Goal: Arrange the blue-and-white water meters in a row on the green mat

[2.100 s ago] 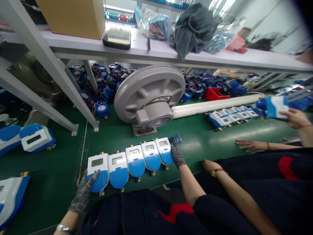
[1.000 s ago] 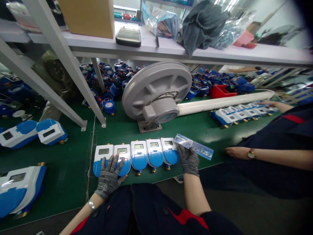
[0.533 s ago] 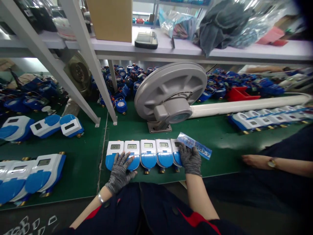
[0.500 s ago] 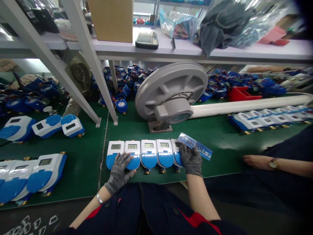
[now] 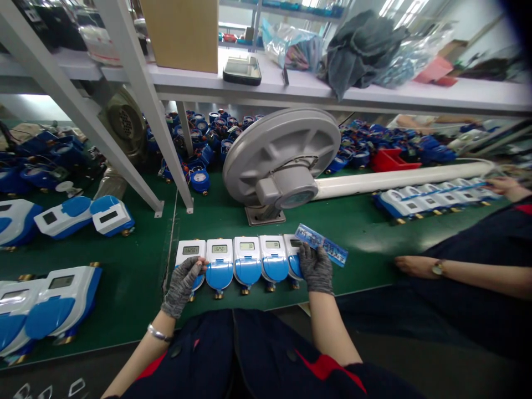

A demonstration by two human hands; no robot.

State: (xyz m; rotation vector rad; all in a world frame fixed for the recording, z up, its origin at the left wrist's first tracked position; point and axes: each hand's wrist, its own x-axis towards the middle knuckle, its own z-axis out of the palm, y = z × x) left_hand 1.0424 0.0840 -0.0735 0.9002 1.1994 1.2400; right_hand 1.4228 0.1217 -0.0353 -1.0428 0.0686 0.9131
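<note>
Several white and blue water meters (image 5: 246,261) lie side by side in a row on the green mat (image 5: 357,233) in front of me. My left hand (image 5: 182,286), in a grey knit glove, rests on the blue lower part of the leftmost meter (image 5: 189,252). My right hand (image 5: 315,267), also gloved, lies over the rightmost meter and holds a blue printed card strip (image 5: 322,244) that sticks out to the right.
A large grey round fan housing (image 5: 281,155) and a white tube (image 5: 399,178) stand behind the row. More meters lie at the left (image 5: 62,216) and far right (image 5: 432,197). A co-worker's arm (image 5: 449,271) rests on the mat at right. A shelf frame (image 5: 137,105) rises at left.
My left hand slid left from the second meter to the leftmost one. My right hand stays on the rightmost meter with the card strip. The view shifted slightly.
</note>
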